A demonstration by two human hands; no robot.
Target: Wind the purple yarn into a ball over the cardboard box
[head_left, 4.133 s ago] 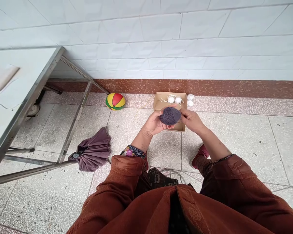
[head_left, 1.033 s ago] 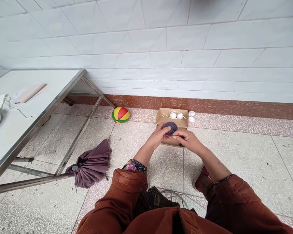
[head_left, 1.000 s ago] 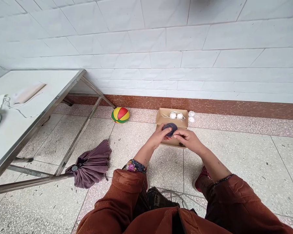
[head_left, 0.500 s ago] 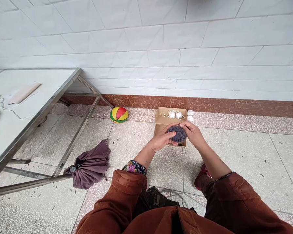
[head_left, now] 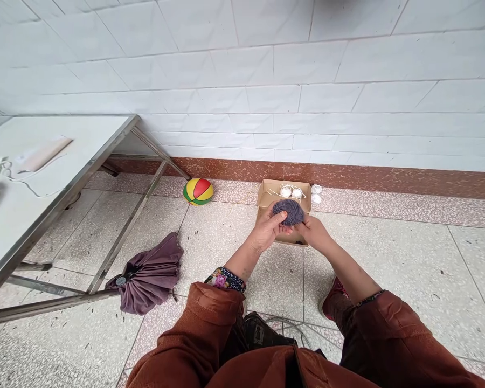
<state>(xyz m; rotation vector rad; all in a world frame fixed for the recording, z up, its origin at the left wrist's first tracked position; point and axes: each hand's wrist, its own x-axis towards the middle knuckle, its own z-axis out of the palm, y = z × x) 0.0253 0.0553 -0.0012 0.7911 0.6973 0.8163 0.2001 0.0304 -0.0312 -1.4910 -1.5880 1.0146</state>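
A dark grey-purple ball of yarn [head_left: 289, 212] rests in my left hand [head_left: 267, 229], with the thumb across its near side and the fingers underneath. My right hand [head_left: 316, 233] is close against the ball's lower right side, fingers bent inward. Its fingertips are partly hidden behind the ball, and any strand in them is too fine to see. Below the hands, on the floor, stands an open cardboard box [head_left: 262, 202]. Two white yarn balls [head_left: 291, 191] with loose strands lie in its far part. Two more white balls [head_left: 316, 194] sit just right of the box.
To the left stands a metal-framed table [head_left: 87, 132] with a pinkish packet [head_left: 48, 153] and cord on top. A folded purple umbrella [head_left: 151, 275] lies by its lower bar. A red, yellow and green ball [head_left: 198, 192] rests near the tiled wall [head_left: 226, 102].
My right hand has moved from the top right of the yarn ball down to its lower right side. The ball has risen slightly and tipped in my left hand.
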